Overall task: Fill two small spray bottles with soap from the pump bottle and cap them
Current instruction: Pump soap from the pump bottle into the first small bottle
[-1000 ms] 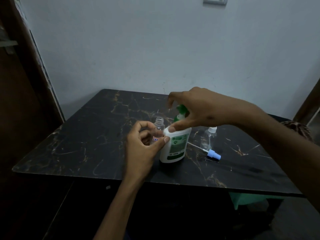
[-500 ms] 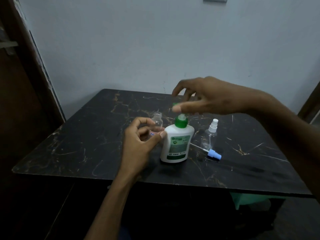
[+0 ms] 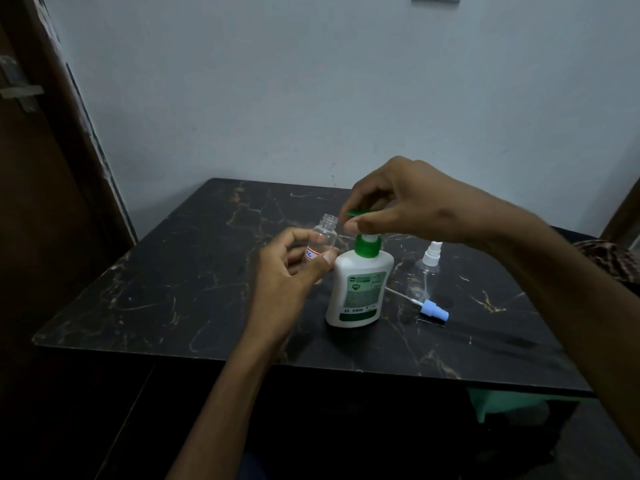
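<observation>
A white pump bottle with a green collar and green pump head stands upright near the table's middle. My right hand reaches over it, fingers pinched on the green pump head. My left hand grips an uncapped clear small spray bottle just left of the pump bottle, its open mouth near the pump nozzle. A second clear spray bottle with a white sprayer cap stands to the right. A loose blue sprayer cap with its dip tube lies on the table beside it.
The table is black marble-patterned, set against a pale wall. A dark wooden door frame runs along the left. Something green sits below the table's right front edge.
My right hand lifted off the pump head, letting it rise, and now pinches it again from above. My left hand kept hold of the open spray bottle beside the pump bottle.
</observation>
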